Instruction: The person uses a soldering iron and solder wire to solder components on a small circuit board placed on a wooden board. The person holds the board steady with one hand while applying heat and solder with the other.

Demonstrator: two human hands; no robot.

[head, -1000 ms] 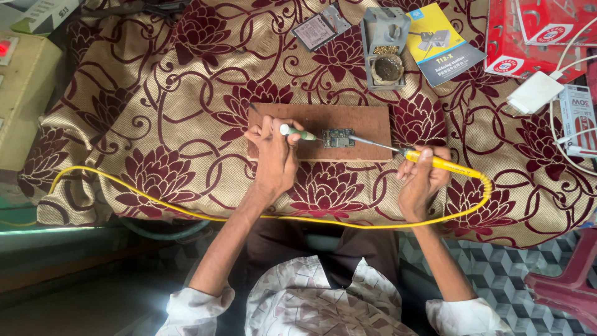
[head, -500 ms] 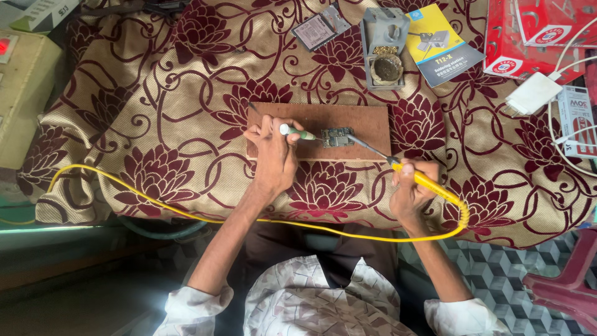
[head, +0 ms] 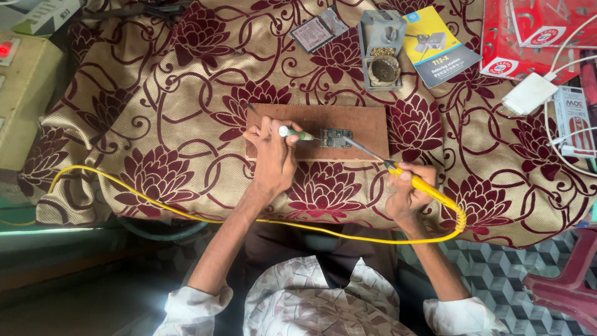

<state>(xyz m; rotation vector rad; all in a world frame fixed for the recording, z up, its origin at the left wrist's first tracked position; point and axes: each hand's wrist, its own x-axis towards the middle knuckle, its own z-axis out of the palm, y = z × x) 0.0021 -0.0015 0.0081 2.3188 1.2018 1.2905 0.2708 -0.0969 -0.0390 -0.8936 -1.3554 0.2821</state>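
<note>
Soldering is under way, it seems — the right hand point(head: 407, 190) grips a yellow-handled soldering iron point(head: 410, 179), tip on the small dark circuit board point(head: 336, 137) on the brown wooden slab point(head: 367, 121). The left hand point(head: 272, 155), at the board's nine o'clock, pinches a green-tipped tool point(head: 297, 133). Next move needs steadiness — precise tip placement.

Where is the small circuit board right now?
In the head view, the circuit board lies on the brown wooden board at table centre, between the left hand and the soldering iron held by the right hand.
</note>
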